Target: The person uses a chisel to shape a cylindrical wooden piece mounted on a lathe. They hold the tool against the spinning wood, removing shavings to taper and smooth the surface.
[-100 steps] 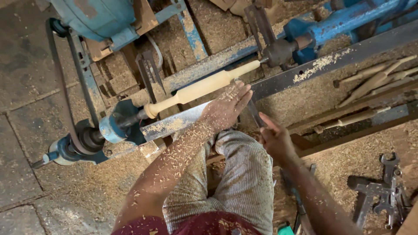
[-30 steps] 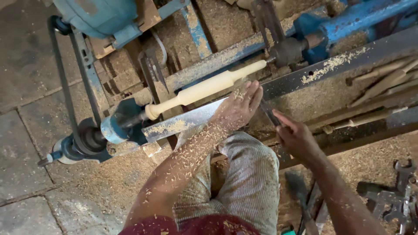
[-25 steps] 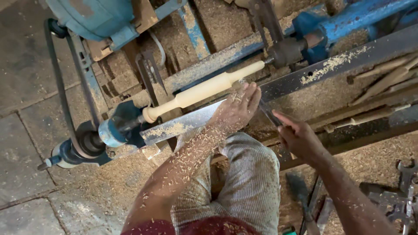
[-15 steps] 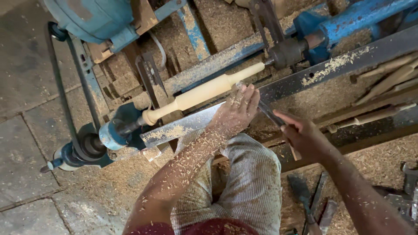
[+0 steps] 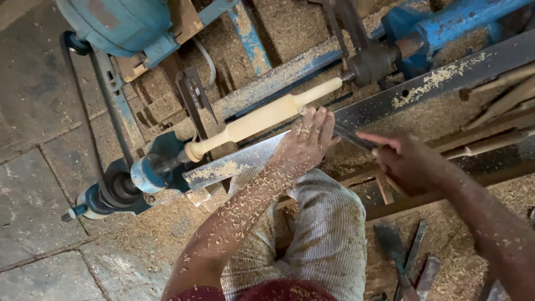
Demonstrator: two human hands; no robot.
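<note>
A pale wooden spindle (image 5: 262, 118) is mounted slantwise in a blue lathe, between the headstock (image 5: 146, 171) at lower left and the tailstock (image 5: 379, 58) at upper right. My left hand (image 5: 305, 144), dusted with shavings, rests on the metal tool rest (image 5: 234, 164) with its fingers over a turning chisel (image 5: 352, 138) right beside the spindle. My right hand (image 5: 408, 160) grips the chisel's handle end, to the right of the left hand. The chisel's tip is hidden under my left fingers.
A drive belt (image 5: 83, 106) runs from the headstock pulley up to a blue motor (image 5: 120, 22) at top left. Sawdust covers the lathe bed and floor. Several spare chisels (image 5: 404, 262) lie at lower right. Wooden sticks (image 5: 501, 100) are stacked at right. My knee (image 5: 329, 223) is below the rest.
My left hand has slid a little to the right along the spindle, and my right hand has kept its hold on the chisel, shifting slightly with it.
</note>
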